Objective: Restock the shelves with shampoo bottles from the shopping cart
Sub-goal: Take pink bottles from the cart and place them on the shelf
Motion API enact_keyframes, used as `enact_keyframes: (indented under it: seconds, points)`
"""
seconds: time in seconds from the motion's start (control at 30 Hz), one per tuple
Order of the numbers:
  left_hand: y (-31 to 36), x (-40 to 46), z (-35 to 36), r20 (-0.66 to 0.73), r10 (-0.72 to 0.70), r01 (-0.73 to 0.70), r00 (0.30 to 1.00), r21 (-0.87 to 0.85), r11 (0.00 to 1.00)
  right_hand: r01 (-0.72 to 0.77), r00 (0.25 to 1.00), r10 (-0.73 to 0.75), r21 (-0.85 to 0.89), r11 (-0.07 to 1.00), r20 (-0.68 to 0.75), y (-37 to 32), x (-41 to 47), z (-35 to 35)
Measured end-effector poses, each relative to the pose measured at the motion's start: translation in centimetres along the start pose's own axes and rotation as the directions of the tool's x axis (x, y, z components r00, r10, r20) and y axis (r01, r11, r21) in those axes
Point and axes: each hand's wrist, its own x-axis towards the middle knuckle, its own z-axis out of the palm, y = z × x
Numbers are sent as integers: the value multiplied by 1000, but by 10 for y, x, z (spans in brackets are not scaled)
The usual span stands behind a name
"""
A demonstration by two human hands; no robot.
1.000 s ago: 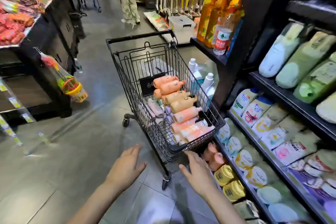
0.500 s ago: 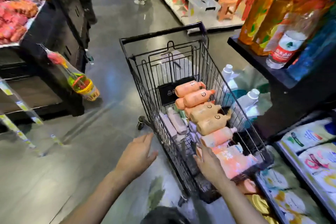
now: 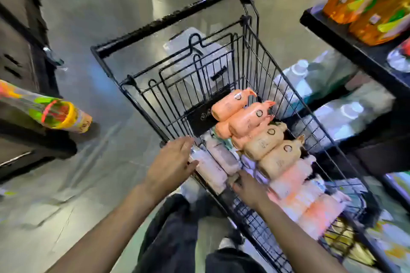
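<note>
The person stood over the black wire cart, and the shampoo bottles lay heaped on their sides inside it — orange ones toward the far end, tan and pale pink ones nearer. The left hand reached over the near rim with fingers stretched fairly straight, just above a pale bottle without gripping it. The right hand was down among the bottles — I could not tell whether its fingers held anything, beside the dark shelf.
</note>
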Motion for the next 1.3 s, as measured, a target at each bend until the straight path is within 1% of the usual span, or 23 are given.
enact_keyframes:
  seconds: [0.07,0.17,0.2,0.27,0.37,0.47,0.5,0.53,0.57,0.6,0.63,0.67,0.7,0.73,0.77,0.83,0.9,1.0,1.07,1.17,1.23,1.3]
  points:
    - [-20,32,-3,64,73,-74,995,11,997,-89,995,90,-15,996,54,-13,23,9]
    - [-46,75,-4,145,135,-141,980,35,989,-90,993,91,-13,996,76,-39,50,21]
    - [-54,87,-2,167,145,-154,975,42,987,-90,992,91,-15,996,91,-45,60,26]
    - [-66,109,3,205,151,-159,967,24,987,-118,987,112,39,992,116,-57,82,39]
    - [-77,130,9,225,151,-154,963,-1,988,-138,977,132,26,990,165,-73,110,55]
    - [-82,136,18,220,94,-88,971,-39,995,-117,989,115,8,993,91,-73,139,72]
    - [-82,135,21,207,92,-92,974,-12,996,-103,993,106,-48,993,52,-72,148,76]
    - [-84,135,24,196,106,-111,975,17,994,-128,991,130,-60,990,17,-72,154,80]
    - [-86,134,27,181,134,-144,974,44,989,-145,989,146,-92,985,13,-74,160,84]
    - [-89,134,31,167,158,-170,973,63,983,-157,987,157,-154,975,-12,-77,165,90]
    - [-91,134,33,155,167,-180,974,77,981,-141,988,150,-215,966,23,-81,169,93]
    - [-91,134,34,149,162,-177,975,87,980,-123,989,142,-310,943,39,-83,175,96]
    - [-90,134,34,142,153,-167,978,98,981,-130,991,131,-344,930,-19,-81,180,100]
    - [-88,134,33,138,139,-154,981,105,982,-120,993,110,-318,941,-48,-80,184,104]
    - [-87,133,32,134,131,-147,982,112,983,-79,996,58,-317,945,-74,-80,186,108]
    - [-87,134,31,131,117,-132,985,118,984,-94,994,108,-389,916,16,-85,180,103]
    - [-87,134,32,126,112,-127,986,122,984,-105,994,99,-391,914,-33,-80,180,108]
    - [-89,133,32,114,103,-117,988,126,985,-42,998,52,-302,953,25,-72,175,90]
    - [-89,133,31,131,93,-107,987,105,989,-24,999,28,-201,979,15,-73,163,71]
    - [-83,133,27,166,47,-54,985,42,998,-61,998,62,69,996,-21,-83,127,44]
    - [-79,132,24,142,3,-1,990,-13,1000,-81,994,97,301,950,-40,-95,97,22]
    - [-75,134,20,150,-77,91,986,-84,992,-34,986,118,546,837,-120,-109,69,0]
